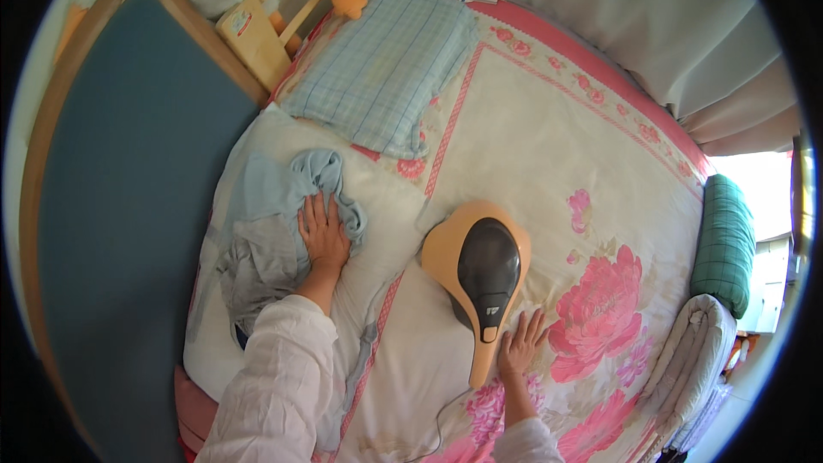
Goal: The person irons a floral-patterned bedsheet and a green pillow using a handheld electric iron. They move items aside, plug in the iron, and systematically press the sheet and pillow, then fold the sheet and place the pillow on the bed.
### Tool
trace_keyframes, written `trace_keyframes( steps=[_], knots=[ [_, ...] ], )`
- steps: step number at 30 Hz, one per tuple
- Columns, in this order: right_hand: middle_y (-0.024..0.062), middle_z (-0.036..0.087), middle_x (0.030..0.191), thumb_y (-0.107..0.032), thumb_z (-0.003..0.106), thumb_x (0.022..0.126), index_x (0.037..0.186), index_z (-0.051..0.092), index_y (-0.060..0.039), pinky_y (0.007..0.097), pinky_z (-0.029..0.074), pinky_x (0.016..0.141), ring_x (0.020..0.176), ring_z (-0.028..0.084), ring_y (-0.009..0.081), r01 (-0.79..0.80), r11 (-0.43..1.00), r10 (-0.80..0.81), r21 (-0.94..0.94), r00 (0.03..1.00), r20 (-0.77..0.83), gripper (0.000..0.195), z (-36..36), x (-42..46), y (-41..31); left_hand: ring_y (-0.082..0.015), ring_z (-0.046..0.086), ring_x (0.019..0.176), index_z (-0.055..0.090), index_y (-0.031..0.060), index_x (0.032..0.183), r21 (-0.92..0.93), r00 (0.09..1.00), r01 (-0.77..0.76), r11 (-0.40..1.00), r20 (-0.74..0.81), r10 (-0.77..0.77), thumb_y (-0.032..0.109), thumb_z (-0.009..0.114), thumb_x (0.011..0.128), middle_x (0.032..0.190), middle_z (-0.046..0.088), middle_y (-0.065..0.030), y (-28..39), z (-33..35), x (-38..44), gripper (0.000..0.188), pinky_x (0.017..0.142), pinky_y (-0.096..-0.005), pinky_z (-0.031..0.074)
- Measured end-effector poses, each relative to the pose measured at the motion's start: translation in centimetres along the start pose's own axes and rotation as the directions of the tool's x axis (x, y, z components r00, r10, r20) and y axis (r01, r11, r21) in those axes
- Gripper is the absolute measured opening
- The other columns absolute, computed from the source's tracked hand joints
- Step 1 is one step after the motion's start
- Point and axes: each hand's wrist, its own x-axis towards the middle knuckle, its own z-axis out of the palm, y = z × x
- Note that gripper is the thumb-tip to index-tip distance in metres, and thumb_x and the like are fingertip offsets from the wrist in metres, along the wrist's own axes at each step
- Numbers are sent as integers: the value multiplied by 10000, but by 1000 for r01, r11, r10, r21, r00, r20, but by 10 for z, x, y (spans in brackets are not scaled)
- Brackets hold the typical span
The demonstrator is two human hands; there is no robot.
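My left hand (325, 231) lies flat, fingers spread, on a crumpled light-blue cloth (273, 183) and the white pillow or folded bedding under it. A grey cloth (260, 263) lies bunched just left of that wrist. To the right, my right hand (522, 342) rests palm down on the flowered bedsheet (514, 148), fingers apart and holding nothing. Between the hands stands an orange and black handheld mattress vacuum cleaner (492, 257), its handle pointing toward me, close beside my right hand. Its cord runs down over the sheet.
A blue checked pillow (386, 67) lies at the bed's far left. A dark blue panel with a wooden frame (141, 141) borders the left side. Grey curtains (578, 13) hang behind. On the right are a rolled green quilt (723, 244) and folded white bedding (685, 354).
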Motion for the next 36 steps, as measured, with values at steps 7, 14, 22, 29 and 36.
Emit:
trace_keyframes(
  steps=[7, 14, 22, 29, 36],
  knots=[
    [142, 577, 1133, 53, 652, 833, 1497, 258, -70, 306, 525, 746, 983, 598, 200, -334, 190, 291, 923, 917, 272, 781, -55, -16, -142, -382, 96, 1474, 286, 52, 1502, 88, 998, -34, 996, 52, 29, 225, 523, 873, 1590, 170, -169, -14, 23, 2, 694, 1174, -530, 40],
    [47, 541, 699, 44, 613, 863, 1522, 183, -103, 269, 404, 354, 409, 479, 112, -520, 206, 308, 829, 838, 450, 800, -83, 47, -196, -400, 183, 1432, 319, 55, 1480, 14, 998, -32, 999, 53, 32, 227, 557, 833, 1559, 232, -179, -33, 36, -16, 710, 1152, -552, 89],
    [17, 489, 667, -166, 551, 984, 1527, 185, -136, 258, 375, 335, 412, 441, 88, -461, 281, 206, 841, 885, 417, 655, -101, 258, -236, -419, 252, 1377, 433, 25, 1398, -54, 987, 26, 998, 158, -17, 172, 620, 769, 1484, 332, -181, -21, 37, -26, 672, 1120, -570, 162],
    [37, 504, 651, -234, 576, 981, 1540, 134, -150, 285, 374, 336, 396, 444, 113, -299, 339, 239, 892, 944, 226, 718, -85, 403, -258, -434, 268, 1348, 440, -8, 1364, -119, 955, 98, 988, 292, -59, 171, 615, 748, 1449, 351, -204, -21, 30, -22, 665, 1104, -586, 163],
    [121, 564, 708, -335, 611, 953, 1552, 102, -147, 356, 366, 347, 398, 458, 177, -253, 361, 300, 897, 943, 145, 808, -67, 544, -263, -437, 256, 1365, 460, 4, 1352, -103, 826, 294, 950, 527, -199, 213, 610, 736, 1469, 343, -203, -17, 14, -13, 667, 1104, -565, 150]
  ],
)
